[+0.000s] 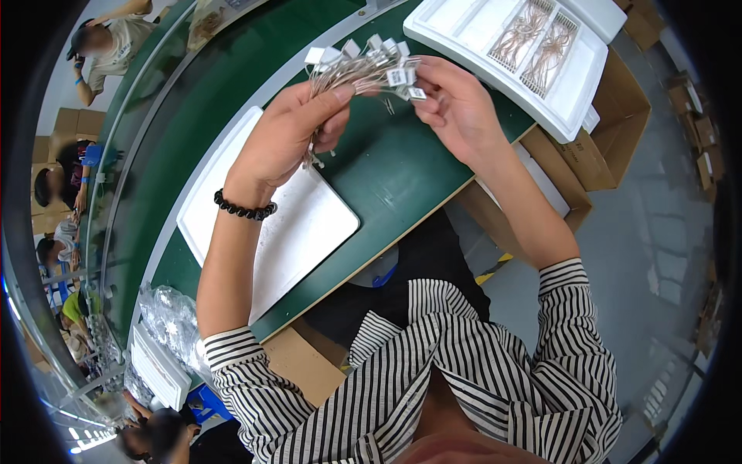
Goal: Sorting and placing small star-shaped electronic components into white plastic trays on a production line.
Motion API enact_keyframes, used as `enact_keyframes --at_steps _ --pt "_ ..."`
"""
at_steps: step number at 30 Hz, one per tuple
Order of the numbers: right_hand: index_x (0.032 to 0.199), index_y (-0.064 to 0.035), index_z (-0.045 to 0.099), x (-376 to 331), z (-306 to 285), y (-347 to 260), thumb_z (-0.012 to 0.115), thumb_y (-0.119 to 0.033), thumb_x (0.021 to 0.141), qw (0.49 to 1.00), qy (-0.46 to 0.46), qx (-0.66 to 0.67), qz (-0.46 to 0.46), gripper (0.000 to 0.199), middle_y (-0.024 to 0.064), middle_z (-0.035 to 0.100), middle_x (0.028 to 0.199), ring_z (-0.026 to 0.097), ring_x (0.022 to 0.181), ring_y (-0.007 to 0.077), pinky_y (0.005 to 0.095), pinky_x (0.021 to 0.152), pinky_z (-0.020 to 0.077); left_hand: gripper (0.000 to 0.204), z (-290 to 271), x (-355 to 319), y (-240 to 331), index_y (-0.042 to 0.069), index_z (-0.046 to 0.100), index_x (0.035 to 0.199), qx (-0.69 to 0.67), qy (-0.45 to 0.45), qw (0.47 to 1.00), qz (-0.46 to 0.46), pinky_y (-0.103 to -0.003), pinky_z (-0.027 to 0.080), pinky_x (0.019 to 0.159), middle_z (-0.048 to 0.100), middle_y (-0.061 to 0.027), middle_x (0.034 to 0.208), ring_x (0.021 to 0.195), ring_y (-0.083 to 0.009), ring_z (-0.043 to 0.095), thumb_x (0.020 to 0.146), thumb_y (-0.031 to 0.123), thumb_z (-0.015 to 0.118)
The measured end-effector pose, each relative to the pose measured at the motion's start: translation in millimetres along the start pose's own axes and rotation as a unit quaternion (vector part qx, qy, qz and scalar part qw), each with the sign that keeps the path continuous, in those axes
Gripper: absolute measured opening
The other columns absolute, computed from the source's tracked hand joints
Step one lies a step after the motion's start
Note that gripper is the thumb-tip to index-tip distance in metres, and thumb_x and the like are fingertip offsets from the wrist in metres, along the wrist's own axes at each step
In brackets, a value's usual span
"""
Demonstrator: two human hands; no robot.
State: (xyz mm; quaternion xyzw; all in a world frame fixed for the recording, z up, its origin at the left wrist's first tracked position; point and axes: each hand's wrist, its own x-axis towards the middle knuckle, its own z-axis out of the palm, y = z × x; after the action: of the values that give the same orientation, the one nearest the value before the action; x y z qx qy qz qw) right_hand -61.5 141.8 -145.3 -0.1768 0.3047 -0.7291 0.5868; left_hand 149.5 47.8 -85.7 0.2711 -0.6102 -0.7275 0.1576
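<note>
A bundle of thin, pale wires with small white labelled tags (365, 65) is held up over the green table. My left hand (297, 127) is closed around the wires, with the thumb pressed on top and loose ends hanging below the fingers. On the bundle's right side, my right hand (457, 100) has its thumb and fingertips closed at the tags. Which single wire it pinches is too small to make out. A white tray (309, 232) with a bare, flat surface lies beneath my left forearm.
At the upper right, a white foam box (456, 35) has compartments with more wire bundles (525, 39). Cardboard boxes (614, 127) stand beside the table (402, 182). Clear plastic bags (171, 321) lie at the left. Several people work along the conveyor line (116, 155).
</note>
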Motion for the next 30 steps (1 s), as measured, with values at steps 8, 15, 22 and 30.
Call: enact_keyframes --at_steps 8,15,22,30 --pt "0.114 0.0013 0.065 -21 -24 -10 0.054 -0.006 0.100 0.940 0.102 -0.291 -0.143 0.019 -0.0034 0.041 0.066 0.029 0.056 0.0043 0.0192 0.049 0.0226 0.026 10 14 -18 0.001 0.070 0.111 0.366 0.042 0.929 0.025 -0.027 0.045 0.064 0.061 -0.0062 0.080 0.068 -0.0160 0.053 0.100 0.023 0.062" --pt "0.116 -0.0001 0.066 -3 -43 -6 0.057 -0.008 0.100 0.953 0.124 -0.249 -0.122 0.021 0.0015 0.059 0.087 0.035 0.057 0.0036 0.0166 0.051 0.0282 0.025 9 20 -47 0.001 0.068 0.094 0.607 0.127 0.764 0.180 -0.039 0.052 0.079 0.066 -0.0170 0.092 0.081 -0.0316 0.062 0.087 0.025 0.068" --pt "0.126 -0.0022 0.069 9 -101 -42 0.057 -0.020 0.100 0.891 0.196 -0.380 -0.152 0.033 0.0058 0.071 0.104 0.059 0.077 0.0126 0.0208 0.067 0.0464 0.031 60 29 -7 0.005 0.068 0.082 0.553 0.201 0.755 0.290 -0.046 0.051 0.074 0.066 -0.0183 0.090 0.080 -0.0338 0.058 0.066 0.032 0.072" --pt "0.117 -0.0066 0.072 -120 195 25 0.064 -0.032 0.097 0.888 -0.327 0.318 0.066 0.033 0.0097 0.071 0.107 0.057 0.101 0.0208 0.0281 0.089 0.0482 0.021 152 -93 89 0.004 0.053 0.108 -0.478 -0.035 0.663 0.575 -0.028 0.060 0.061 0.065 -0.0118 0.104 0.071 -0.0240 0.071 0.091 -0.005 0.061"
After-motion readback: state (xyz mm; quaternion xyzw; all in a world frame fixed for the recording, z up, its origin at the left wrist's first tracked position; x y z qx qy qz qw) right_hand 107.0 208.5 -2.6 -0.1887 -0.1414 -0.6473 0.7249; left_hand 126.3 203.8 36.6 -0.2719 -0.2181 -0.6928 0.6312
